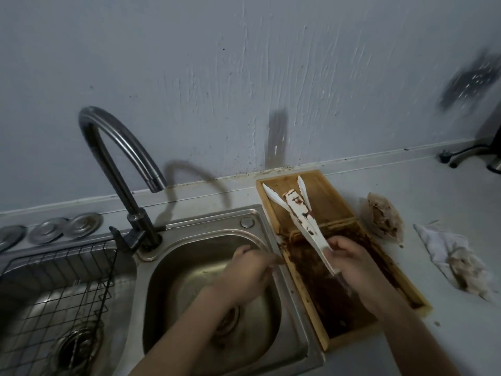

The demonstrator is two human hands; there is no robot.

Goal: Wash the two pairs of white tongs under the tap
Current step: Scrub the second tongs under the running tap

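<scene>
White tongs (pixel 301 215), stained brown, are held at their joined end by the right hand (pixel 352 264) above the wooden tray (pixel 325 198). Something blurred is gripped by the left hand (pixel 250 270) over the sink (pixel 189 267); the tap (pixel 108 142) is seen behind.

The tongs (pixel 299 213) are white, smeared with brown. The tray (pixel 320 196) is honey-coloured wood with dark brown grime. The tap (pixel 119 158) and sink (pixel 271 267) are grey steel; the rack (pixel 67 280) is a black wire grid.
</scene>
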